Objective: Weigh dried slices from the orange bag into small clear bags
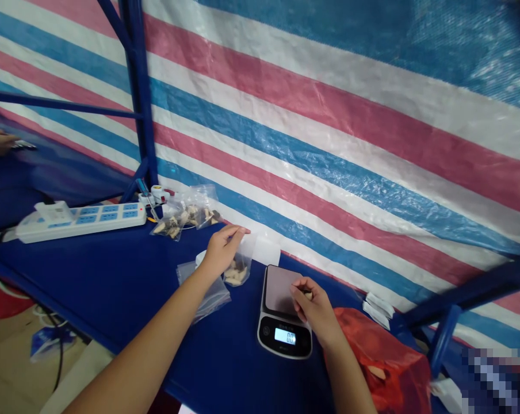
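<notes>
Right grip (315,305) around mostly hidden pale piece (308,295), over scale (279,287)

- A blue bench (113,276) is carrying these items.
- 1 white power strip (83,220) is lying toward its left end.
- Clear filled bags (191,215) are lying near the strip.
- Flat clear bags (210,302) are lying near the middle.
- 1 scale (283,313) is sitting right of them, reading 0.0.
- 1 red bag (389,352) is slumping beside the scale.
</notes>
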Demonstrator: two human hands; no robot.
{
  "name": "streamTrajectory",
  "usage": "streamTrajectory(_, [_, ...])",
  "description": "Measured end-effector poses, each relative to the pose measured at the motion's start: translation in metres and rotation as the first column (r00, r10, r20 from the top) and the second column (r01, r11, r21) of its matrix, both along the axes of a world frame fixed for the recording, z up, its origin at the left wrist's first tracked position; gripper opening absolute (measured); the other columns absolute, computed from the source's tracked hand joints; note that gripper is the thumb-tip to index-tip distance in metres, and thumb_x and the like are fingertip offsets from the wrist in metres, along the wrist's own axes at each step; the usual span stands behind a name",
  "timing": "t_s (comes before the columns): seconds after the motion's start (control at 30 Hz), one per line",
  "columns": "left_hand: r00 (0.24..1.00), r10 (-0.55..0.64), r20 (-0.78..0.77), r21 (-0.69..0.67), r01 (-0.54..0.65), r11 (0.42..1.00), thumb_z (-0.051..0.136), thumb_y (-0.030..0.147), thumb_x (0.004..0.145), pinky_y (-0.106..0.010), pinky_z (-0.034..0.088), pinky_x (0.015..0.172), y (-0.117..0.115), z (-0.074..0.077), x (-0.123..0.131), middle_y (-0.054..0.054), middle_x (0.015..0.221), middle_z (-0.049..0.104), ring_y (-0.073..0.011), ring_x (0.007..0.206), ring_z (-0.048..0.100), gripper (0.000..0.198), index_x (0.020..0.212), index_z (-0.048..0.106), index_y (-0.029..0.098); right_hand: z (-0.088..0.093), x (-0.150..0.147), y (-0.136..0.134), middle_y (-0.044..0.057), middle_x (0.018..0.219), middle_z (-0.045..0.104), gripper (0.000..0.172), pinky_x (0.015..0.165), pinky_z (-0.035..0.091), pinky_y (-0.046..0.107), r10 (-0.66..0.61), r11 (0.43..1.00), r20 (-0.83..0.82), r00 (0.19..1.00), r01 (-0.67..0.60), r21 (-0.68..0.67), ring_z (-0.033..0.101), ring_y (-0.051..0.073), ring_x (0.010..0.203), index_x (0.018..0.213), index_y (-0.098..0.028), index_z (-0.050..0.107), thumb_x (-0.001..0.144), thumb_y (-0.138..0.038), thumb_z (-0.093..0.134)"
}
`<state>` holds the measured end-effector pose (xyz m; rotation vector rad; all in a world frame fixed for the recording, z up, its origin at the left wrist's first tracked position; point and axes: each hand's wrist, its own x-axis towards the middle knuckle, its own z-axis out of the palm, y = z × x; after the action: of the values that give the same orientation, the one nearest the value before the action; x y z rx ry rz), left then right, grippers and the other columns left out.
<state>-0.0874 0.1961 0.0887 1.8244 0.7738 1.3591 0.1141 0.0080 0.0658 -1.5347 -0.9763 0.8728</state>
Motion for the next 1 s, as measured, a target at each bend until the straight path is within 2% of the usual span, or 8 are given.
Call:
streamTrajectory(0.17, [0.929, 0.029, -0.37, 0.144, 0.027, 0.989, 0.064, 0.048, 0.087, -0.031, 0.044, 0.077, 0.006, 0.02, -0.003, -0.007, 0.099, 0.072, -0.0207, 0.088, 0.064, 0.034, 0.105, 0.07, 0.02, 0.001, -0.001, 0.002, -0.008, 0.049, 0.049, 0.05, 0.037, 0.022, 0.018, -0.001, 1.0, -0.011, 1.0, 0.001, -0.005, 0.033, 0.005, 0.037, 0.087, -0.022, 0.054, 0.074, -0.065, 0.076])
streamTrajectory(0.27, [0.827, 0.04, -0.56, 0.159, 0.059, 0.986, 0.062, 0.046, 0.088, -0.029, 0.034, 0.066, 0.011, 0.026, -0.007, -0.002, 0.069, 0.062, -0.0166, 0.067, 0.055, 0.029, 0.077, 0.065, 0.02, 0.003, -0.002, 0.002, -0.008, 0.048, 0.048, 0.05, 0.037, 0.023, 0.018, -0.007, 1.0, -0.008, 1.0, 0.007, -0.005, 0.034, 0.006, 0.037, 0.085, -0.021, 0.055, 0.072, -0.065, 0.076])
streamTrajectory(0.4, [0.863, 0.005, -0.505, 0.184, 0.102, 0.978, 0.052, 0.051, 0.094, -0.028, 0.028, 0.061, 0.011, 0.045, -0.011, 0.004, 0.054, 0.041, -0.0115, 0.056, 0.041, 0.047, 0.059, 0.049, 0.019, 0.004, -0.002, 0.001, -0.008, 0.049, 0.049, 0.047, 0.037, 0.024, 0.018, -0.014, 1.0, -0.006, 1.0, 0.014, 0.015, 0.035, 0.006, 0.038, 0.085, -0.021, 0.056, 0.074, -0.061, 0.076])
streamTrajectory(0.5, [0.889, -0.051, -0.455, 0.161, 0.138, 0.977, 0.055, 0.055, 0.091, -0.027, 0.029, 0.059, 0.01, 0.066, -0.015, 0.005, 0.056, 0.041, -0.0106, 0.057, 0.041, 0.048, 0.061, 0.051, 0.018, 0.003, -0.001, 0.001, -0.008, 0.049, 0.05, 0.045, 0.037, 0.024, 0.018, -0.009, 1.0, 0.003, 1.0, 0.009, 0.006, 0.035, 0.006, 0.037, 0.085, -0.021, 0.055, 0.074, -0.06, 0.075])
streamTrajectory(0.6, [0.918, 0.043, -0.394, 0.175, 0.029, 0.984, 0.054, 0.058, 0.09, -0.026, 0.031, 0.058, 0.02, 0.079, -0.022, 0.005, 0.056, 0.044, -0.0106, 0.057, 0.042, 0.048, 0.064, 0.056, 0.018, 0.002, 0.0, 0.001, -0.007, 0.049, 0.049, 0.042, 0.037, 0.025, 0.019, -0.015, 1.0, 0.023, 1.0, 0.015, 0.01, 0.037, 0.007, 0.038, 0.084, -0.021, 0.055, 0.075, -0.058, 0.074])
streamTrajectory(0.73, [0.827, 0.315, -0.466, 0.174, -0.264, 0.949, 0.043, 0.058, 0.094, -0.026, 0.037, 0.061, 0.051, 0.067, -0.031, 0.001, 0.065, 0.058, -0.0137, 0.062, 0.053, 0.048, 0.081, 0.066, 0.018, -0.001, 0.001, 0.002, -0.009, 0.05, 0.046, 0.04, 0.039, 0.026, 0.019, -0.027, 0.998, 0.033, 0.999, 0.025, 0.056, 0.038, 0.007, 0.039, 0.083, -0.022, 0.054, 0.077, -0.057, 0.073])
streamTrajectory(0.9, [0.652, 0.345, -0.675, 0.165, -0.323, 0.932, 0.054, 0.036, 0.088, -0.031, 0.046, 0.076, 0.076, 0.027, -0.035, -0.009, 0.087, 0.072, -0.024, 0.084, 0.066, 0.027, 0.101, 0.069, 0.017, -0.006, 0.003, 0.003, -0.009, 0.047, 0.047, 0.039, 0.039, 0.024, 0.019, 0.002, 0.999, 0.057, 0.998, -0.004, 0.04, 0.035, 0.006, 0.038, 0.085, -0.022, 0.053, 0.081, -0.057, 0.069])
streamTrajectory(1.0, [0.604, 0.414, -0.681, 0.223, -0.368, 0.903, 0.055, 0.033, 0.086, -0.039, 0.048, 0.089, 0.067, 0.016, -0.036, -0.018, 0.113, 0.07, -0.0323, 0.107, 0.064, 0.044, 0.126, 0.06, 0.015, -0.007, 0.005, 0.003, -0.009, 0.047, 0.047, 0.038, 0.039, 0.023, 0.02, -0.008, 0.999, 0.065, 0.998, 0.005, 0.044, 0.034, 0.006, 0.038, 0.084, -0.022, 0.053, 0.082, -0.056, 0.068])
